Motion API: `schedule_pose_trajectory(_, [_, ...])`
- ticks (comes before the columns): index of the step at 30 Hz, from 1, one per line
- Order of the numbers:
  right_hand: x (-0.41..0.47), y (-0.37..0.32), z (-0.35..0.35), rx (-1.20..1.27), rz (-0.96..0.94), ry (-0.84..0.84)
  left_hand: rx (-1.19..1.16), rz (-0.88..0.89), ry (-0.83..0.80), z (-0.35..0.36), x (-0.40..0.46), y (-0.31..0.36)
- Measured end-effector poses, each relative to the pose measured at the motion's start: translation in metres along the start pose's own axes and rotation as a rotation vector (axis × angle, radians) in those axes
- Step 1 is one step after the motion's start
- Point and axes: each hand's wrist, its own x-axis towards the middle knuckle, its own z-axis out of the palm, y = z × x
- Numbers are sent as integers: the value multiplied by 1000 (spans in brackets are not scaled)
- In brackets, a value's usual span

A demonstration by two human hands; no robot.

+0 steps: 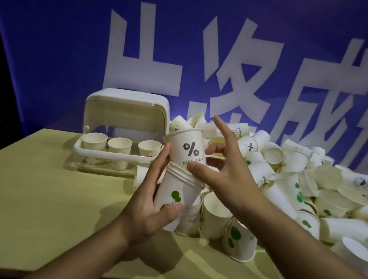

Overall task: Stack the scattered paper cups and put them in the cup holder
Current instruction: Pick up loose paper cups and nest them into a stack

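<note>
My left hand point(153, 208) grips a stack of white paper cups point(175, 192) with green dots, held tilted above the table. A cup marked "%" point(187, 149) sits in the top of the stack. My right hand point(219, 167) is spread just right of that top cup, thumb against its lower wall, fingers straight and fanned out. The cup holder point(111, 153), a white box with a clear tray and a raised lid, stands behind on the left with three cup stacks point(119, 146) in it. A large heap of loose paper cups point(300, 189) fills the right side.
The pale wooden table point(29, 201) stretches to the left and front, its front edge low in view. Upright cups point(215, 216) stand right under my hands. A blue banner with large white characters point(189, 58) hangs behind the table.
</note>
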Motion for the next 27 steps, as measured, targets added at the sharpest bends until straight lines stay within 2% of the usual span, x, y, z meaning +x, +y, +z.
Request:
schedule_pose_trajectory(4, [-13,3,-15,18,-8,3,32,20,-13,15,4,4])
schedule_pose_trajectory(8, [-32,10,-26,-88,-23,-9,32,-3,127,30,16,9])
schedule_pose_trajectory(10, [-41,14,-38,-163,5,-24,31,18,146,39,22,8])
schedule_pose_trajectory(13, [-55,13,-65,-271,39,19,2,42,100,60,26,3])
schedule_pose_trajectory(19, [-111,29,-114,-423,46,433,-101,49,-55,114,15,1])
schedule_pose_trajectory(23, [-152,57,-136,-634,157,613,-155,53,-187,142,-1,6])
schedule_pose_trajectory(25, [-165,70,-140,-687,213,623,-138,52,-253,151,-10,4])
schedule_pose_trajectory(27, [-171,81,-134,-718,253,544,-125,19,-302,158,-19,-1])
